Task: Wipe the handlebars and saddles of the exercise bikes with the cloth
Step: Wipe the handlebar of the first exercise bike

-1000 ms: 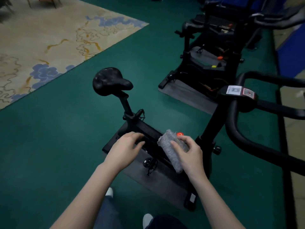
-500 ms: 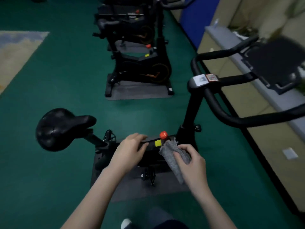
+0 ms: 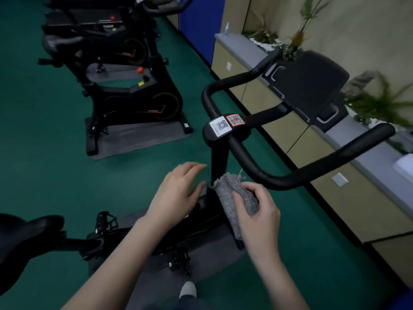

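A black exercise bike stands right in front of me. Its looped handlebars (image 3: pixel 263 173) rise at centre right, with two QR stickers (image 3: pixel 226 124) on the stem top. Its black saddle (image 3: pixel 24 238) shows at the lower left edge. My right hand (image 3: pixel 257 211) grips a grey knitted cloth (image 3: pixel 232 191) just below the near handlebar bar, beside the stem. My left hand (image 3: pixel 178 193) hovers open over the bike frame, left of the cloth, holding nothing.
A second black bike (image 3: pixel 134 101) on a grey mat stands further back, with more bikes behind it. A low beige cabinet with a grey top (image 3: pixel 257 52) and potted plants (image 3: pixel 380 104) runs along the right. A tablet holder (image 3: pixel 312 88) sits beyond the handlebars. Green floor lies between bikes.
My view has swung right and up, from the saddle toward the handlebars. Both hands have risen along the frame toward the stem, the right one still holding the cloth.
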Tool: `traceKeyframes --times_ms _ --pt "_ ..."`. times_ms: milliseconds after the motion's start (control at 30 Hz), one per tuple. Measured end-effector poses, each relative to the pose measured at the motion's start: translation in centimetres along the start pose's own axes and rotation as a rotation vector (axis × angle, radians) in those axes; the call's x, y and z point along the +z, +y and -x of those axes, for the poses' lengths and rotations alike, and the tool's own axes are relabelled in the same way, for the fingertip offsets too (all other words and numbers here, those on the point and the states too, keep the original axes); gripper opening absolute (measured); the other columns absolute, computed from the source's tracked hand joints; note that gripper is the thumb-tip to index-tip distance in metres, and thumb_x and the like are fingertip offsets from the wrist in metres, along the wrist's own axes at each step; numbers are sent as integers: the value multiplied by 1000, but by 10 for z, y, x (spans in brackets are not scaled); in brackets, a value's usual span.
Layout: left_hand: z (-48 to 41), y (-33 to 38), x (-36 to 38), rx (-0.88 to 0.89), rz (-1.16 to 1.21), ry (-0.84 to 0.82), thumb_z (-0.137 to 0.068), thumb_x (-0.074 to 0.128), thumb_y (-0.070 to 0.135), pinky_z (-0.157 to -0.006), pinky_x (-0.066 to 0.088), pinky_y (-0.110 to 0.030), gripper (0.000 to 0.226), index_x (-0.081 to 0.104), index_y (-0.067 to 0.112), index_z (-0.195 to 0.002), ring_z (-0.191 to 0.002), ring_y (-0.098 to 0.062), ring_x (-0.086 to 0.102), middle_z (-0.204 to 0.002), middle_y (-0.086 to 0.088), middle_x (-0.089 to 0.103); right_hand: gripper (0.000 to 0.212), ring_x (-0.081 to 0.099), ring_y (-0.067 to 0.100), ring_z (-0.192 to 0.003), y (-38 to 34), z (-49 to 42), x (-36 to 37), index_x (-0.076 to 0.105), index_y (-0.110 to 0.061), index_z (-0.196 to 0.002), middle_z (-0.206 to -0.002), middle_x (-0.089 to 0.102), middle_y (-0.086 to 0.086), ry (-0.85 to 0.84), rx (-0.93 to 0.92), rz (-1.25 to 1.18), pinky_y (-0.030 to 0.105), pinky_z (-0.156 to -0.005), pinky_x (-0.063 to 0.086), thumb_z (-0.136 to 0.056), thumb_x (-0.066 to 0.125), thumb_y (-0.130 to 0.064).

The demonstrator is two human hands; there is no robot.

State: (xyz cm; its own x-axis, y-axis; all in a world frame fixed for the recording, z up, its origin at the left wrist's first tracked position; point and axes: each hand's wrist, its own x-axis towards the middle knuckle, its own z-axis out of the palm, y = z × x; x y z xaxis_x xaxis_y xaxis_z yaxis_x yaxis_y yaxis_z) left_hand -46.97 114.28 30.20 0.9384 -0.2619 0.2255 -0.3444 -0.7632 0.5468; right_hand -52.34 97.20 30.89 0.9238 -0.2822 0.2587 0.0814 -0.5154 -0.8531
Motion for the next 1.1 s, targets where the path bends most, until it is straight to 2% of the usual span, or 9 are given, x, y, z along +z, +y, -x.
traceKeyframes --times_ms 200,300,433,500,600,633,767,900,1100 --pt "-50 0 -8 147 -32 79 -93 59 23 -98 42 -41 40 55 11 -131 -124 -23 48 -133 -2 53 15 55 -9 -93 -18 -41 2 66 -11 -99 -97 63 -5 144 -108 38 2 -80 39 -85 68 -5" --pt "-79 -4 -8 212 -49 69 -93 60 23 -95 42 -42 39 56 10 -130 -124 -25 48 -131 -4 55 16 55 -8 -90 -24 -71 8 65 -10 -101 -99 63 -1 246 -134 74 2 -80 40 -86 66 -4" --pt "-112 -14 -5 304 -39 33 -93 59 24 -93 39 -37 37 57 11 -128 -124 -24 46 -131 -3 55 22 48 -9 -89 -27 -107 24 62 -11 -111 -105 59 -2 280 -97 207 -5 -78 31 -89 62 -6" --pt "-126 -21 -3 361 0 21 -92 60 22 -94 39 -36 35 59 10 -125 -123 -24 47 -129 -3 56 23 51 1 -89 -27 -117 36 64 -12 -111 -106 59 3 256 -62 300 1 -78 35 -90 60 -7" --pt "-142 -31 1 430 60 7 -91 62 20 -93 40 -37 33 61 8 -122 -121 -25 50 -125 -4 58 20 61 23 -92 -28 -123 56 68 -10 -107 -104 61 9 271 9 433 34 -82 49 -89 60 -8" --pt "-146 -35 2 448 77 11 -91 62 20 -93 40 -36 32 62 8 -121 -119 -25 51 -124 -4 59 19 61 27 -93 -30 -124 61 68 -9 -106 -103 62 10 279 24 479 38 -82 50 -88 62 -10" --pt "-161 -46 3 552 153 15 -90 63 18 -94 38 -33 29 64 7 -117 -118 -24 51 -120 -4 61 21 62 30 -91 -36 -121 75 70 -5 -104 -98 63 12 325 63 626 37 -80 49 -85 70 -15" --pt "-170 -50 5 674 201 -29 -89 64 17 -96 38 -35 29 64 6 -116 -119 -24 51 -120 -4 61 27 65 28 -85 -43 -108 83 70 -4 -108 -97 63 11 372 118 701 38 -79 53 -81 73 -6" --pt "-179 -60 10 779 268 -90 -90 63 20 -101 38 -37 32 63 5 -119 -121 -24 50 -123 -6 60 23 65 27 -74 -43 -83 73 72 -2 -104 -94 66 16 667 286 735 33 -73 57 -81 72 -2"
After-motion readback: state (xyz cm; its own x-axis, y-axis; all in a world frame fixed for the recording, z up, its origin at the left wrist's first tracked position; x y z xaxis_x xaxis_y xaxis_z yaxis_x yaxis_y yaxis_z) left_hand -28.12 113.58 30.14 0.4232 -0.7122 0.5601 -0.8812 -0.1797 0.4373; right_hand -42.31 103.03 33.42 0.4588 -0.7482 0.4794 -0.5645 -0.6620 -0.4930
